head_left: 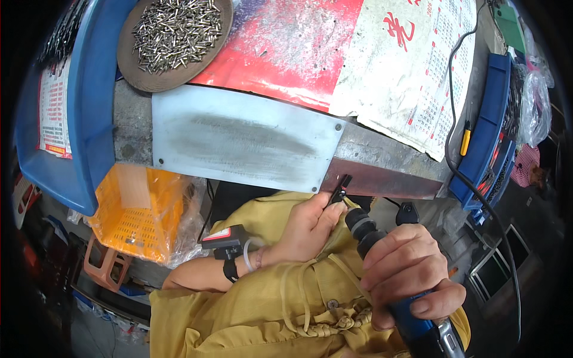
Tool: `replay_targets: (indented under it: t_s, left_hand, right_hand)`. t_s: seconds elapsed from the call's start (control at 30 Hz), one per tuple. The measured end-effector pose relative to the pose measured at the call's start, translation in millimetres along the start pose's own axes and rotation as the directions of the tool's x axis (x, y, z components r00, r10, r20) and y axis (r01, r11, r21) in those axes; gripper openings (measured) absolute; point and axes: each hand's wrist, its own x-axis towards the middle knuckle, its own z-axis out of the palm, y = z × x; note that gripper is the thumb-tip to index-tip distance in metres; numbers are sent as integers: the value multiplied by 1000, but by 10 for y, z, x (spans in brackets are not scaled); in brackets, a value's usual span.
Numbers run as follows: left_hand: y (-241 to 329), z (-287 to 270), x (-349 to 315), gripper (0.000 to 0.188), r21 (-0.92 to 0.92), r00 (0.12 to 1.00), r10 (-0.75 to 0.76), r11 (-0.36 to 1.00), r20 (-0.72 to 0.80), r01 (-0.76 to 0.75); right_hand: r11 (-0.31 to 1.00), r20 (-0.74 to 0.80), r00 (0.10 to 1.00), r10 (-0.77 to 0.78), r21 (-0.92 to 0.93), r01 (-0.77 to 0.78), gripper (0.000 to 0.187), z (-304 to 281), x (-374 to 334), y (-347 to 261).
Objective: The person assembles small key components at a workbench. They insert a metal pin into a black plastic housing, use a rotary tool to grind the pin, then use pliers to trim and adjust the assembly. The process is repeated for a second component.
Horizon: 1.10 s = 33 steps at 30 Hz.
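Note:
My left hand [313, 224] is closed around a small, narrow black piece [342, 184] at the table's front edge; its exact kind cannot be made out. In my right hand [412, 271] is an electric screwdriver [365, 231] with a black front and a blue body. The tool slants up and left, its nose close to the black piece beside my left fingertips. Whether its tip touches the piece is too small to tell. Just beyond my left hand lies a pale blue sheet [239, 140] with dark smudges and small fasteners at its corners.
A brown round dish [128, 68] heaped with small metal pins [179, 30] stands at the far left. Blue bins [95, 113] flank the table, with a blue tray [483, 143] at right. A yellow crate [137, 227] sits below. A dark cable [450, 119] hangs along the right.

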Motion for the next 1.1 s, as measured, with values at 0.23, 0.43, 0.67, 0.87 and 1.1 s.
replay_targets:
  t_s: [0.23, 0.43, 0.67, 0.87, 1.1]
  left_hand:
    - [-16, 28, -14, 17, 24, 998, 54, 998, -31, -53]
    - [-39, 50, -4, 18, 46, 994, 97, 994, -57, -94]
    - [52, 40, -13, 19, -71, 999, -37, 997, -10, 36]
    - [98, 32, -15, 20, -94, 997, -75, 993, 11, 76]
    - [121, 32, -14, 19, -116, 995, -95, 989, 21, 97]
  right_hand:
    - [999, -24, 1000, 5, 46, -4, 43, -22, 41, 38]
    - [998, 14, 1000, 4, 64, -4, 41, -63, 52, 50]
    - [997, -1, 1000, -12, 71, 12, 43, -127, -6, -5]
    - [998, 26, 998, -65, 1, 65, 48, -189, -59, -120]
    - [997, 114, 992, -50, -53, 56, 56, -231, -92, -64]
